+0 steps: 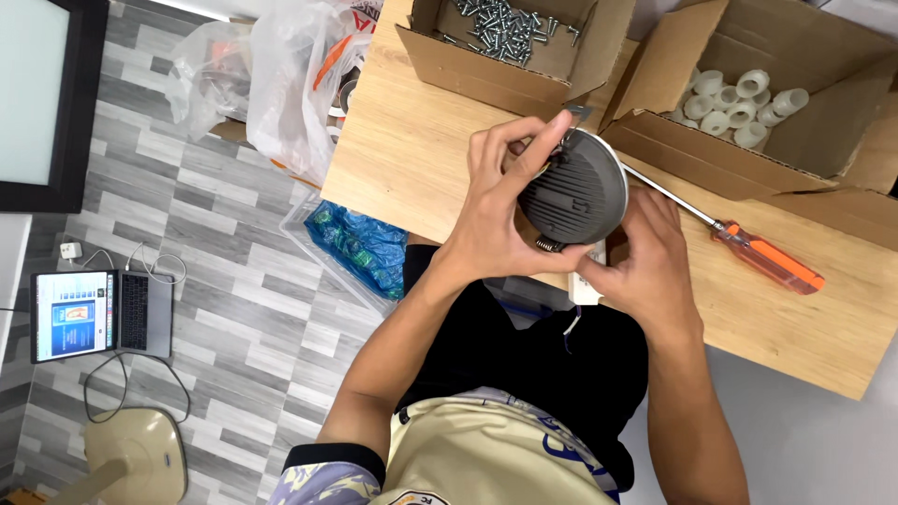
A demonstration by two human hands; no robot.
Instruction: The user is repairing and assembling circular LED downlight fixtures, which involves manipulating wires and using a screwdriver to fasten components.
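Two hands cradle a round grey finned lamp housing [572, 194] above the counter [412, 159] edge. The left hand [496, 220] has its fingers wrapped over the rim, steadying it; the right hand [645, 266] pinches a small white part beneath. Right of the housing lies an orange-handled screwdriver [748, 248]; beyond it stand cardboard boxes of screws [500, 23] and white plastic sleeves [739, 103], within reach.
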